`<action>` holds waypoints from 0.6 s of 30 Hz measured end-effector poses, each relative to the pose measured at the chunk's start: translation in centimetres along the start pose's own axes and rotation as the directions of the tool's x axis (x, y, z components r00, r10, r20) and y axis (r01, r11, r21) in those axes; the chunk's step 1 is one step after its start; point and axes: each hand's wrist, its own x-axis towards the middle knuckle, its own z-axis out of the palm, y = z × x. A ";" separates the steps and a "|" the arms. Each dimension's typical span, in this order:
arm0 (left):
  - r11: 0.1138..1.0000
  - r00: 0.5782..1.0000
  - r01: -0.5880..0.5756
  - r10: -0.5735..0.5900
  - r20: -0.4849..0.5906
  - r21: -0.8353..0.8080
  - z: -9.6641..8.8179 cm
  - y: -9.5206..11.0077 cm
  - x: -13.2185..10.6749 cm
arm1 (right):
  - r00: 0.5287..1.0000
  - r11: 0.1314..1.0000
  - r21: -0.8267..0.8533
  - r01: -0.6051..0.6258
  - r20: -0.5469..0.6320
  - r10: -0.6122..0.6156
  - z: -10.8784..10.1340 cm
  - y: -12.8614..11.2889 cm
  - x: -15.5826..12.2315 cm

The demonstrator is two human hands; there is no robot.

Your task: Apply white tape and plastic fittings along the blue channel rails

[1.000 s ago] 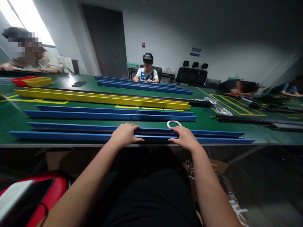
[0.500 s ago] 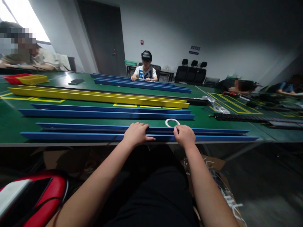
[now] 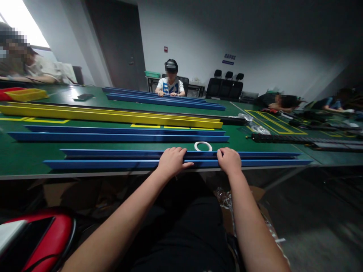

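A long blue channel rail (image 3: 113,164) lies along the near edge of the green table (image 3: 25,155). My left hand (image 3: 172,161) is curled over the rail's top near its middle, fingers closed on it. My right hand (image 3: 229,160) grips the same rail a little to the right, fingers folded over its far edge. A small white ring of tape (image 3: 203,146) lies flat on the table just behind the rail, between my hands.
Further back lie a second blue rail (image 3: 119,135), a long yellow rail (image 3: 113,116) and more blue rails (image 3: 164,99) in front of a seated person (image 3: 170,81). Other people sit at left and right. Black tracks (image 3: 297,140) lie at right; a red case (image 3: 34,238) sits by my left knee.
The near blue rail has slid to the right along the table edge with both hands on it. My right hand has closed from flat to a grip and moved right of the tape ring.
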 end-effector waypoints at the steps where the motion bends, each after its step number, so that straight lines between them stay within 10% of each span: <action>1: 1.000 1.000 0.022 -0.022 0.011 0.017 -0.2 -0.9 -0.5 | 1.000 1.000 0.004 0.008 0.000 -0.008 0.1 -1.4 -0.1; 9: 0.989 0.990 0.131 -0.135 0.048 0.071 -2.4 -8.6 -4.7 | 0.958 0.944 0.168 0.285 -0.071 -0.277 0.8 -15.0 -1.7; 18: 0.979 0.981 0.189 -0.185 -0.053 0.074 -2.1 -7.9 -5.1 | 0.977 0.976 0.162 0.147 -0.176 -0.118 2.2 -16.5 -1.1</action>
